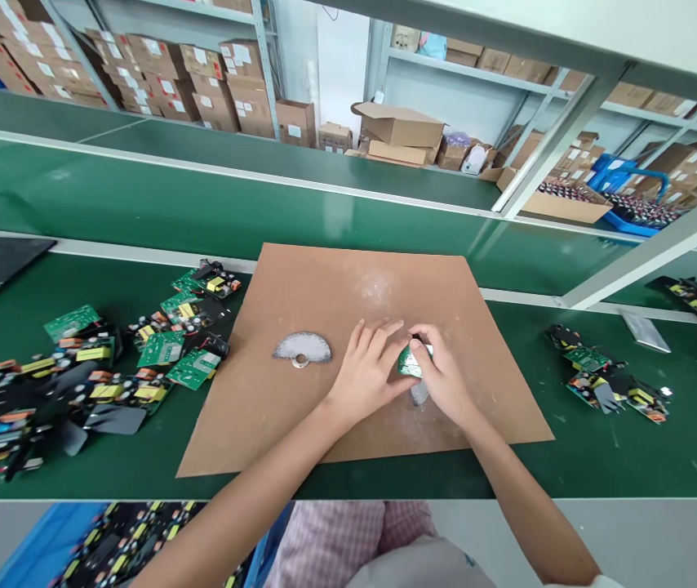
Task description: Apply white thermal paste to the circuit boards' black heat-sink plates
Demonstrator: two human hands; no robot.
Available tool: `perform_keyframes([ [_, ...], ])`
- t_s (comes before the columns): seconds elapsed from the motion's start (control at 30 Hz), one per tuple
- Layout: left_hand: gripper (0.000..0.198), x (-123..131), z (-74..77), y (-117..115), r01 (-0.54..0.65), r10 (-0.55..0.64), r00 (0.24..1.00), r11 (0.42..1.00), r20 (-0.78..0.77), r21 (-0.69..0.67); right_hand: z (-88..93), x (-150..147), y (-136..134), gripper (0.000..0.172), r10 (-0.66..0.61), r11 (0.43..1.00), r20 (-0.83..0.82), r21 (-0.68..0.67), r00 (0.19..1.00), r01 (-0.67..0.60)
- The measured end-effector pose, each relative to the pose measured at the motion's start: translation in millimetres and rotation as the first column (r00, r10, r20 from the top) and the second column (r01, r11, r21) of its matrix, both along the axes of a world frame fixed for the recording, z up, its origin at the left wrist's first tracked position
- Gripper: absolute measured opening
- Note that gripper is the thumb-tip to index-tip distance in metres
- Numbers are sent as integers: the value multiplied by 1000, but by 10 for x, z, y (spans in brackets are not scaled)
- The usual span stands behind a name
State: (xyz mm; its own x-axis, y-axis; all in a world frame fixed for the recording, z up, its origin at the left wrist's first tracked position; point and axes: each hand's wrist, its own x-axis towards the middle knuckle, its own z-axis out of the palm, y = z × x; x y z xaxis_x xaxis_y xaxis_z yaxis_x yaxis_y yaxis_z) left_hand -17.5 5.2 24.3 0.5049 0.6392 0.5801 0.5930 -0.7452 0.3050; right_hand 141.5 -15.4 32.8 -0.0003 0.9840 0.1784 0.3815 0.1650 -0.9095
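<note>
**Holding a small circuit board over the brown sheet**

Both hands meet at the middle of a brown sheet [324,433] that lies flat on the green bench [630,457]. Between them is a small green circuit board [408,363], raised slightly off the sheet.

Right hand [445,380]: fingers curled, pinching the board's right edge from above.

Left hand [366,373]: fingers fairly straight and close together, pointing away from the person, with the hand's inner side against the board's left edge. Its thumb is hidden, so a grip cannot be told.

A small grey piece [419,394] lies on the sheet just below the board; what it is cannot be made out. White dust marks the sheet around the hands.

A half-round metal plate [301,349] lies near the left hand, not touching it. A large heap of circuit boards [109,367] sits on the bench left of the sheet, and a smaller heap [611,384] lies well apart to the right.
</note>
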Motion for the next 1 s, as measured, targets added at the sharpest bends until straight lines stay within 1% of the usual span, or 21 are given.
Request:
perform_keyframes([
  [0.07, 65, -22, 12, 20, 24, -23, 999, 999, 40, -45, 30, 85, 16, 34, -40, 998, -23, -49, 999, 39],
  [0.1, 68, -33, 16, 31, 44, -40, 998, 997, 57, -71, 46, 137, 27, 36, -53, 995, -47, -88, 997, 49],
  [0.17, 69, -46, 11, 46, 107, -99, 993, 985, 65, -135, 85, 243, 51, 38, -63, 989, -69, -139, 996, 53],
  [0.2, 69, -46, 2, 51, 133, -125, 990, 975, 58, -178, 110, 289, 61, 37, -62, 990, -40, -132, 997, 56],
  [0.23, 71, -41, -13, 53, 145, -138, 989, 963, 46, -225, 139, 324, 68, 35, -51, 992, 29, -110, 998, 54],
  [0.27, 75, -33, -32, 52, 142, -138, 990, 952, 32, -273, 171, 346, 70, 32, -31, 995, 137, -85, 990, 43],
  [0.3, 79, -22, -53, 50, 125, -126, 992, 941, 17, -313, 205, 351, 65, 30, -6, 997, 271, -71, 963, 26],
  [0.33, 83, -9, -76, 46, 102, -108, 994, 934, 2, -342, 238, 340, 55, 28, 20, 997, 414, -77, 910, 13],
  [0.4, 89, 19, -118, 34, 61, -77, 997, 927, -28, -370, 294, 277, 15, 25, 92, 989, 655, -147, 750, 7],
  [0.43, 91, 32, -136, 27, 47, -66, 997, 927, -38, -372, 312, 231, -13, 24, 126, 982, 736, -186, 666, 20],
  [0.5, 92, 57, -168, 11, 35, -59, 997, 929, -53, -369, 325, 134, -74, 22, 183, 969, 839, -242, 513, 50],
  [0.57, 92, 78, -199, -5, 30, -57, 996, 931, -63, -364, 311, 48, -131, 21, 209, 964, 895, -257, 394, 73],
  [0.6, 91, 89, -216, -13, 29, -56, 996, 932, -64, -360, 298, 14, -155, 22, 209, 963, 914, -254, 349, 87],
  [0.67, 88, 110, -252, -28, 34, -58, 997, 934, -56, -355, 269, -37, -181, 22, 203, 962, 936, -245, 288, 118],
  [0.73, 85, 132, -289, -40, 40, -57, 998, 935, -37, -351, 242, -69, -172, 22, 199, 960, 946, -240, 254, 142],
  [0.8, 83, 153, -319, -49, 39, -49, 999, 935, -20, -352, 224, -90, -128, 21, 196, 958, 951, -238, 237, 161],
  [0.9, 82, 177, -343, -55, 30, -37, 999, 937, -13, -349, 215, -102, -45, 20, 182, 959, 950, -228, 252, 168],
  [1.0, 84, 190, -343, -63, 12, -28, 999, 936, -40, -353, 226, -103, -34, 19, 168, 961, 946, -220, 278, 168],
])
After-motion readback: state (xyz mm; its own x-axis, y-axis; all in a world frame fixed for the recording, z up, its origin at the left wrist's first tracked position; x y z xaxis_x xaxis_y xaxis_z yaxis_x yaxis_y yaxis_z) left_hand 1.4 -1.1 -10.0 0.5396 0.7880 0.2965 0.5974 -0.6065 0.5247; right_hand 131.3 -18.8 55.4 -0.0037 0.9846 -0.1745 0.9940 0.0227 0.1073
